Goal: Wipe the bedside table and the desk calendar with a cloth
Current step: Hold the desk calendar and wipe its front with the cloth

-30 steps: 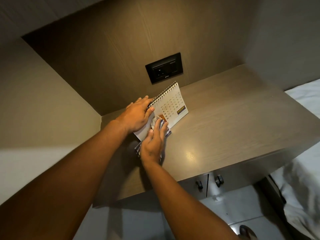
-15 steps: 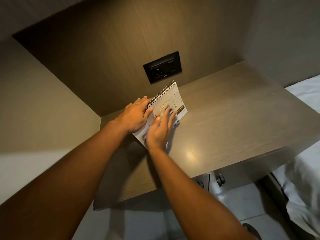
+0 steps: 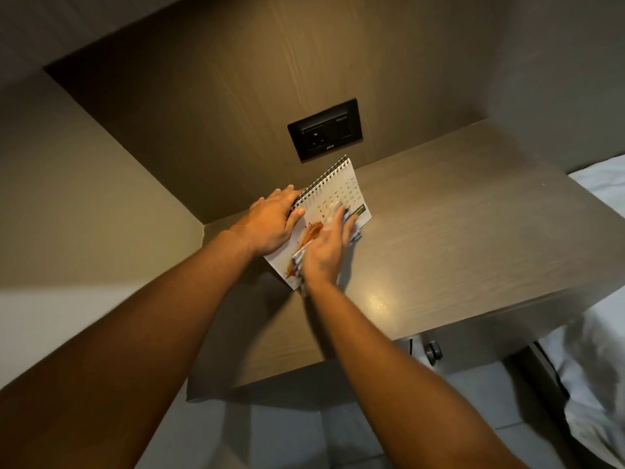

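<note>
Desk calendar (image 3: 341, 191) on bedside table (image 3: 456, 231), socket plate (image 3: 325, 130) behind, bed (image 3: 602, 184) right

A bedroom, hotel-like: the wood-grain bedside table (image 3: 439, 252) fills a wall niche, white bedding (image 3: 595, 367) just right of it, a black socket plate (image 3: 325, 129) behind it, grey floor tiles (image 3: 297, 434) below its front edge.
</note>
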`<action>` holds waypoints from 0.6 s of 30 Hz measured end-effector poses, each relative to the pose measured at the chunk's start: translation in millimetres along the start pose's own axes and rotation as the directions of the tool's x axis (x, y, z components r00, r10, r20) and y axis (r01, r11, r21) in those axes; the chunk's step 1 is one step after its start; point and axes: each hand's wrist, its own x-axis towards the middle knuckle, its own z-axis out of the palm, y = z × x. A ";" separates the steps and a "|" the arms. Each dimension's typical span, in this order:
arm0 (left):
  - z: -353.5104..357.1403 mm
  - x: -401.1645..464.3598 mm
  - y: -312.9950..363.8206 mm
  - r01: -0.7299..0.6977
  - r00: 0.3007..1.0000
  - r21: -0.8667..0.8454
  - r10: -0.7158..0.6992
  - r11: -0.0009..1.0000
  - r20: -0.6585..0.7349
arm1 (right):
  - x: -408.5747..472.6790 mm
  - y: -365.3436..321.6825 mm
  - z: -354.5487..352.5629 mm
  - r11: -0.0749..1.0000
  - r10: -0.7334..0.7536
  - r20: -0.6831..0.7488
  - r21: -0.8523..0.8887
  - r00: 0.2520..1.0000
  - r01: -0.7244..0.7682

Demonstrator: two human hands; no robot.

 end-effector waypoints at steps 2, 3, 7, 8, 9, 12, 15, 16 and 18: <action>1.1 -1.7 -1.4 -0.006 1.000 0.011 0.006 1.000 -0.002 | -27.8 -0.8 11.6 0.999 -0.037 0.051 -0.031 0.998 0.039; 1.5 -2.6 -2.1 -0.006 1.000 0.016 0.006 1.000 -0.001 | -32.4 -6.0 14.9 0.999 -0.035 0.060 -0.007 0.998 0.036; 2.0 1.3 -1.0 -0.004 1.000 0.031 0.004 1.000 -0.009 | 15.7 -33.4 4.3 0.996 -0.072 0.031 0.051 0.997 0.070; 0.2 2.5 -1.1 -0.004 1.000 0.028 0.004 1.000 -0.010 | 30.4 -38.5 0.0 0.997 -0.067 0.007 0.038 0.998 0.067; -0.2 4.0 3.4 -0.005 1.000 0.007 0.005 1.000 -0.017 | 45.0 -42.4 -9.5 0.998 -0.061 -0.022 0.034 0.998 0.062; 1.3 5.3 9.5 -0.007 1.000 -0.021 0.006 1.000 -0.013 | 55.9 -30.9 -28.0 0.990 0.073 -0.076 0.125 0.994 -0.063; 1.3 2.8 2.5 0.001 1.000 -0.010 -0.001 1.000 -0.006 | 14.7 -13.2 -16.6 0.988 0.118 0.034 0.097 0.992 -0.121; 0.8 2.3 0.5 0.000 1.000 -0.001 0.000 1.000 -0.008 | -2.2 -14.3 -9.5 0.995 0.083 0.058 0.058 0.995 -0.086; -0.1 1.4 1.0 -0.012 1.000 0.018 0.013 1.000 -0.015 | -18.2 -23.3 4.4 1.000 0.011 0.068 0.015 0.998 -0.012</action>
